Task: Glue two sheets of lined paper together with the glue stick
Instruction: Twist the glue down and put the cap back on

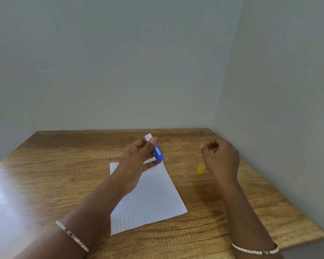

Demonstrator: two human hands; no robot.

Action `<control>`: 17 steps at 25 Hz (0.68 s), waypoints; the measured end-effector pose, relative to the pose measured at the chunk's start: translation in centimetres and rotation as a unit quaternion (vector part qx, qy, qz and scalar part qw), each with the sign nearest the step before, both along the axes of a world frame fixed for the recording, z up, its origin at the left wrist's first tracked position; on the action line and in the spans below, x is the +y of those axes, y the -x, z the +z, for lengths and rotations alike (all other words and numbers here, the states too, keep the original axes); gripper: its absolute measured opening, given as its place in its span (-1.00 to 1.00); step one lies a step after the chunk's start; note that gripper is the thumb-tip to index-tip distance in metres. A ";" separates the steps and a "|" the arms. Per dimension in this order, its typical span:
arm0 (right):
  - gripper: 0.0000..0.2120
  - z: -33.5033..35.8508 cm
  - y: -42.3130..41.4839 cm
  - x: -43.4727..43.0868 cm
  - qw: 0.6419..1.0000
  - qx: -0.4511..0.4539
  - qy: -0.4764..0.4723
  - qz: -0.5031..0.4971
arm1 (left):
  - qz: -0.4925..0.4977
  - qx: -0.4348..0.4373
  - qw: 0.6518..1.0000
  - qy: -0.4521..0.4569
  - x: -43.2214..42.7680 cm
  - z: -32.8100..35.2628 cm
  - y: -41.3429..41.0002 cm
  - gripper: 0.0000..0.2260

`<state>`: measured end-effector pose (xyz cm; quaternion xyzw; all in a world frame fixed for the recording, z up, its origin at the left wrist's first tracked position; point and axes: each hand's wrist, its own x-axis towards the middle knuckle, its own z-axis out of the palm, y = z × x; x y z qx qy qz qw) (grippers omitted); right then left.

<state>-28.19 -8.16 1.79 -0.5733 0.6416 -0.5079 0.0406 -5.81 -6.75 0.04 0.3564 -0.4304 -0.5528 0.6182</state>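
Glossy wood-grain table (64,174), lined paper (148,199)

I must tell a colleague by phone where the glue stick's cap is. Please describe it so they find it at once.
On the wooden table, look to the right of the lined paper. The cap sits there on the bare wood, just beside the right hand. It is the only small yellow thing; the glue stick in the left hand is blue.

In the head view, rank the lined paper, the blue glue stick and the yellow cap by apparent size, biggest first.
1. lined paper
2. glue stick, partly hidden in the left hand
3. yellow cap, clearly smallest
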 end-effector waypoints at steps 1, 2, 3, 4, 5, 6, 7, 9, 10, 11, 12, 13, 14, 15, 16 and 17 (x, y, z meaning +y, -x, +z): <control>-0.82 -0.2 0.8 -0.3 0.999 -0.002 -0.047 -0.002 | 0.001 -0.002 1.000 -0.005 0.0 -0.1 0.1 -0.68; -0.72 -0.4 1.3 -0.5 0.995 -0.004 -0.103 0.010 | 0.003 -0.010 1.000 -0.010 0.0 -0.1 0.1 -0.65; -0.63 -0.6 1.5 -0.6 0.987 -0.003 -0.156 0.030 | 0.005 -0.019 1.000 -0.012 0.0 -0.2 0.2 -0.63; -0.56 -0.6 1.4 -0.6 0.978 0.001 -0.201 0.051 | 0.007 -0.027 1.000 -0.012 -0.1 -0.3 0.2 -0.61; -0.51 -0.7 1.3 -0.5 0.969 0.006 -0.236 0.069 | 0.007 -0.034 0.999 -0.011 -0.1 -0.3 0.2 -0.59; -0.50 -0.8 1.1 -0.6 0.963 0.019 -0.257 0.079 | 0.005 -0.041 0.999 -0.008 -0.1 -0.4 0.2 -0.58; -0.53 -0.9 1.0 -0.6 0.960 0.038 -0.265 0.082 | 0.002 -0.047 0.999 -0.003 -0.1 -0.4 0.1 -0.58; -0.66 -1.1 0.8 -0.6 0.964 0.071 -0.247 0.075 | -0.008 -0.063 0.998 0.008 -0.1 -0.4 0.1 -0.64; -0.74 -1.1 0.7 -0.6 0.969 0.073 -0.225 0.076 | -0.008 -0.082 0.997 0.015 -0.1 -0.4 0.1 -0.67; -0.78 -1.0 0.5 -0.5 0.975 0.059 -0.199 0.084 | 0.000 -0.113 0.993 0.022 -0.1 -0.6 0.2 -0.68; -0.80 -0.9 0.3 -0.3 0.979 0.026 -0.174 0.100 | 0.013 -0.153 0.988 0.030 -0.1 -0.8 0.3 -0.69; -0.79 -0.8 0.0 -0.2 0.980 -0.026 -0.151 0.127 | 0.029 -0.193 0.980 0.039 -0.2 -1.0 0.4 -0.70; -0.77 -0.7 -0.3 -0.1 0.973 -0.091 -0.135 0.161 | 0.044 -0.225 0.972 0.049 -0.2 -1.2 0.6 -0.70; -0.74 -0.5 -0.6 0.1 0.960 -0.155 -0.122 0.198 | 0.055 -0.245 0.966 0.060 -0.2 -1.3 0.7 -0.69; -0.71 -0.3 -0.9 0.3 0.945 -0.205 -0.111 0.231 | 0.058 -0.255 0.963 0.072 -0.2 -1.3 0.7 -0.68; -0.69 -0.2 -1.0 0.4 0.930 -0.240 -0.099 0.262 | 0.057 -0.262 0.960 0.083 -0.2 -1.3 0.8 -0.68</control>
